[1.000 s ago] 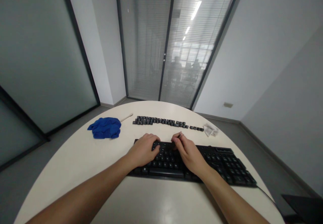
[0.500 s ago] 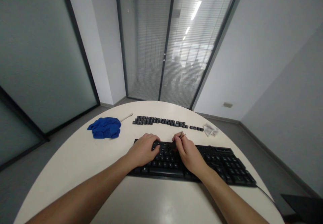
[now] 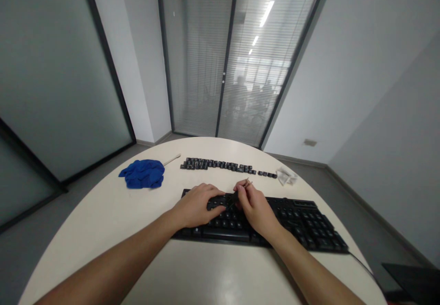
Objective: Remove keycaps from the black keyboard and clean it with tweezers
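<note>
Pinching a small tool point(image 3: 234, 198), its detail too fine to make out, the right hand point(image 3: 256, 209) is over the keyboard point(image 3: 225, 235), lower centre of the frame. Just left, the left hand point(image 3: 196, 205) lies over the keys, thumb and fingers parted, near the tool's tip. Keycaps point(image 3: 216, 164) line the table point(image 3: 206, 273) mid-frame; a blue cloth point(image 3: 143, 175) lies left of centre.

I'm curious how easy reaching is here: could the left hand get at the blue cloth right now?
Probably yes: the blue cloth lies beyond the left hand, to its left, with no object visible between them. The hand would likely have to leave the keyboard first.
</note>
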### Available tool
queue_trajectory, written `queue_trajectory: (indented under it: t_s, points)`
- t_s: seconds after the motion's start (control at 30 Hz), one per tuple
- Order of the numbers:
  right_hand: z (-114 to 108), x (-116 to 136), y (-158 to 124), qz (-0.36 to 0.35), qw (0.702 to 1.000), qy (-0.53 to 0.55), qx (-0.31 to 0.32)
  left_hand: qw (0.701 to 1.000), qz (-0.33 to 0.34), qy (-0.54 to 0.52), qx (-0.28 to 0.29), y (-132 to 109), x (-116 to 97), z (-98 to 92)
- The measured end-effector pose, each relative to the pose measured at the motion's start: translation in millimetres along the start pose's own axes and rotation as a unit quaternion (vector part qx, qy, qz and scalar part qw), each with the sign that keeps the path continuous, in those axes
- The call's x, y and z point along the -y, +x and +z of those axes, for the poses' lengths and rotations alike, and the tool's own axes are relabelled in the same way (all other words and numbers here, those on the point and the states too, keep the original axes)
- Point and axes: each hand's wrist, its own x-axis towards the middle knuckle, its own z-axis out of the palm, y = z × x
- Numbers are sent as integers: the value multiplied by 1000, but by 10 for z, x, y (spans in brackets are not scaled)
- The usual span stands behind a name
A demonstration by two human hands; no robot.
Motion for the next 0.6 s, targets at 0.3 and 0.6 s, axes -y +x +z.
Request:
queue_trajectory:
  t_s: [0.3,0.6]
  points:
    - [23,-61,-2,1,998,31,46,1000,-21,7,9,5,32,27]
    - [40,-93,12,25,995,81,53,1000,-17,20,16,12,38,32]
